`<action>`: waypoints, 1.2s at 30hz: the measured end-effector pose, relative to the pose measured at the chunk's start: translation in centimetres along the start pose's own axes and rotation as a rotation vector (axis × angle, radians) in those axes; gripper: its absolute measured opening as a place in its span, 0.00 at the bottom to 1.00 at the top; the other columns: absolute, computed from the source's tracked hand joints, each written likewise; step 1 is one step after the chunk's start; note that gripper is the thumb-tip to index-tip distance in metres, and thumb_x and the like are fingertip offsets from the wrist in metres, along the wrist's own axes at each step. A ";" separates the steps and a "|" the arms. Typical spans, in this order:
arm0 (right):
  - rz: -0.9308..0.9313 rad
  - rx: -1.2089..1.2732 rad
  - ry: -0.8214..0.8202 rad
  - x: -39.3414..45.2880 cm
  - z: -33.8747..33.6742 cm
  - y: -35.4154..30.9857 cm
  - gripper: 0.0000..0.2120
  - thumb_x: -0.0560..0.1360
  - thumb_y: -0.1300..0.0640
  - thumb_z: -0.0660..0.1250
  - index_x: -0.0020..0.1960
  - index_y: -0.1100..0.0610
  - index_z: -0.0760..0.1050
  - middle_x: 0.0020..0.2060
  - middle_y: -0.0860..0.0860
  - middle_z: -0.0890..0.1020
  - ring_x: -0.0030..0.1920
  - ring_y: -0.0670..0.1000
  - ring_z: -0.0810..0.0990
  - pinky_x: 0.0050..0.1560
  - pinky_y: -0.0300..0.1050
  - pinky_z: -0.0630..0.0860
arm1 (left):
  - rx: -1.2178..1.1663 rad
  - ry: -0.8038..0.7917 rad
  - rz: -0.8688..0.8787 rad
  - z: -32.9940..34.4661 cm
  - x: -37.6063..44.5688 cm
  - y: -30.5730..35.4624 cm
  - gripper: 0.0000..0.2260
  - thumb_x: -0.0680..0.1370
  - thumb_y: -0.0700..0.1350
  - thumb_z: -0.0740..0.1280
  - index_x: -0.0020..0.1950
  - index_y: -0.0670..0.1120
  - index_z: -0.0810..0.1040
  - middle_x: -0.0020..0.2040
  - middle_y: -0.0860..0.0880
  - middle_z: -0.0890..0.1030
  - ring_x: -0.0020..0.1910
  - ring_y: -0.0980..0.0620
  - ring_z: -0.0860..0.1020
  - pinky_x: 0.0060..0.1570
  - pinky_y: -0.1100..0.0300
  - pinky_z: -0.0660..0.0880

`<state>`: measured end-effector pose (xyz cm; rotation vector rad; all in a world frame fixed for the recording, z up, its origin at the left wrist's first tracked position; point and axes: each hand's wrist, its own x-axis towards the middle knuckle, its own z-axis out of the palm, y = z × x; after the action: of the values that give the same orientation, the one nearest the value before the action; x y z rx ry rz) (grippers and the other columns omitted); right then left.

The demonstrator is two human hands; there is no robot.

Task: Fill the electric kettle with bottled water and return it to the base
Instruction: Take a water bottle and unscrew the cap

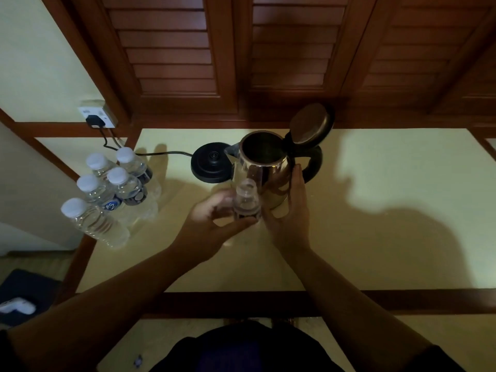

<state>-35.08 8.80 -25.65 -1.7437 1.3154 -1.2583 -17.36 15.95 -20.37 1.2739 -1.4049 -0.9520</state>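
Electric kettle (264, 173): polished steel body, black handle at the right, standing on the desk (375, 210) just right of its base, off it. Lid (311, 123) hinged up and open; the inside looks dark.

Kettle base (210, 162): black round plate, bare, with a black cord (161, 153) running left to a plug in the wall socket (97, 114).

Water bottle (245, 201): clear plastic, upright, just in front of the kettle; whether its cap is on cannot be told through the blur.

Left hand (212, 224): fingers curled round the bottle's lower part, gripping it.

Right hand (288, 210): fingers extended upward, lying against the kettle's near side beside the bottle.

Five water bottles (107, 189): white-capped, sealed, grouped at the desk's left edge.

Louvred wooden shutters (268, 49): behind the desk.
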 end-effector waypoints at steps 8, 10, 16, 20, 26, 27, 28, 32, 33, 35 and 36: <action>0.020 -0.032 0.044 0.2 0.2 -0.5 0.50 0.75 0.52 0.80 0.86 0.59 0.54 0.84 0.51 0.61 0.83 0.42 0.58 0.78 0.31 0.57 | 0.048 0.006 0.108 -4.6 4.8 3.9 0.24 0.74 0.44 0.78 0.68 0.43 0.78 0.57 0.45 0.85 0.51 0.45 0.85 0.56 0.41 0.82; 0.008 -0.045 0.053 0.4 0.2 -0.5 0.51 0.74 0.52 0.81 0.85 0.60 0.53 0.83 0.50 0.61 0.79 0.32 0.56 0.74 0.26 0.57 | 0.130 -0.006 0.112 -5.3 5.7 4.8 0.22 0.74 0.44 0.78 0.66 0.44 0.79 0.56 0.48 0.86 0.49 0.45 0.86 0.53 0.44 0.83; 0.026 -0.025 0.056 0.6 0.5 -0.8 0.52 0.73 0.53 0.82 0.86 0.58 0.53 0.83 0.53 0.64 0.81 0.45 0.63 0.78 0.42 0.66 | 0.375 0.015 0.117 -6.7 7.7 6.0 0.19 0.71 0.54 0.80 0.60 0.52 0.83 0.50 0.54 0.84 0.39 0.47 0.83 0.37 0.53 0.80; 0.018 -0.031 0.063 0.6 0.8 -0.9 0.51 0.74 0.53 0.81 0.86 0.58 0.53 0.82 0.54 0.65 0.82 0.53 0.64 0.77 0.57 0.69 | 0.509 -0.057 0.135 -7.0 8.3 7.0 0.19 0.70 0.54 0.80 0.58 0.51 0.83 0.49 0.56 0.85 0.28 0.62 0.77 0.29 0.67 0.69; 0.035 -0.020 0.060 0.5 0.8 -0.5 0.52 0.74 0.53 0.81 0.86 0.58 0.52 0.83 0.53 0.63 0.83 0.50 0.61 0.80 0.52 0.66 | 0.714 -0.096 0.203 -7.2 9.3 7.8 0.19 0.69 0.61 0.79 0.56 0.54 0.83 0.47 0.58 0.83 0.33 0.58 0.82 0.37 0.57 0.78; 0.042 -0.016 0.059 0.5 0.8 -0.5 0.52 0.73 0.53 0.81 0.86 0.58 0.52 0.83 0.53 0.63 0.83 0.50 0.61 0.80 0.48 0.65 | 0.738 -0.102 0.204 -7.3 9.5 7.9 0.20 0.69 0.62 0.79 0.56 0.55 0.83 0.47 0.58 0.84 0.34 0.57 0.83 0.37 0.54 0.79; 0.046 -0.018 0.057 0.5 0.9 -0.5 0.52 0.73 0.53 0.81 0.86 0.58 0.52 0.83 0.52 0.63 0.83 0.49 0.61 0.80 0.43 0.64 | 0.762 -0.107 0.205 -7.3 9.7 8.0 0.20 0.69 0.64 0.78 0.56 0.56 0.83 0.46 0.57 0.84 0.34 0.56 0.83 0.37 0.51 0.80; 0.047 -0.034 0.040 0.5 0.9 -0.5 0.52 0.74 0.52 0.81 0.86 0.58 0.52 0.84 0.53 0.62 0.83 0.48 0.60 0.78 0.32 0.60 | 0.840 -0.111 0.204 -7.5 10.2 8.5 0.20 0.68 0.65 0.77 0.54 0.56 0.83 0.43 0.58 0.85 0.37 0.59 0.82 0.38 0.51 0.79; 0.047 -0.034 0.037 0.6 0.9 -0.5 0.52 0.74 0.52 0.81 0.86 0.57 0.52 0.84 0.53 0.62 0.83 0.49 0.61 0.78 0.34 0.61 | 0.853 -0.114 0.201 -7.6 10.3 8.7 0.20 0.68 0.65 0.78 0.54 0.56 0.83 0.42 0.59 0.84 0.37 0.60 0.82 0.38 0.53 0.79; 0.040 -0.041 0.037 0.6 0.8 -0.4 0.52 0.73 0.52 0.81 0.86 0.57 0.52 0.84 0.53 0.62 0.83 0.48 0.61 0.79 0.39 0.63 | 0.870 -0.124 0.189 -7.6 10.5 8.9 0.20 0.68 0.65 0.78 0.54 0.57 0.82 0.41 0.63 0.82 0.36 0.61 0.81 0.37 0.57 0.76; 0.036 -0.043 0.038 0.6 0.8 -0.3 0.52 0.73 0.52 0.81 0.86 0.57 0.53 0.83 0.53 0.62 0.82 0.47 0.61 0.78 0.37 0.63 | 0.881 -0.130 0.185 -7.6 10.5 9.0 0.20 0.68 0.64 0.78 0.54 0.57 0.82 0.40 0.65 0.80 0.35 0.62 0.80 0.36 0.58 0.75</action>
<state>-34.22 8.27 -25.43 -1.7259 1.3984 -1.2572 -11.67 7.28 -8.41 1.6707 -2.1169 -0.2648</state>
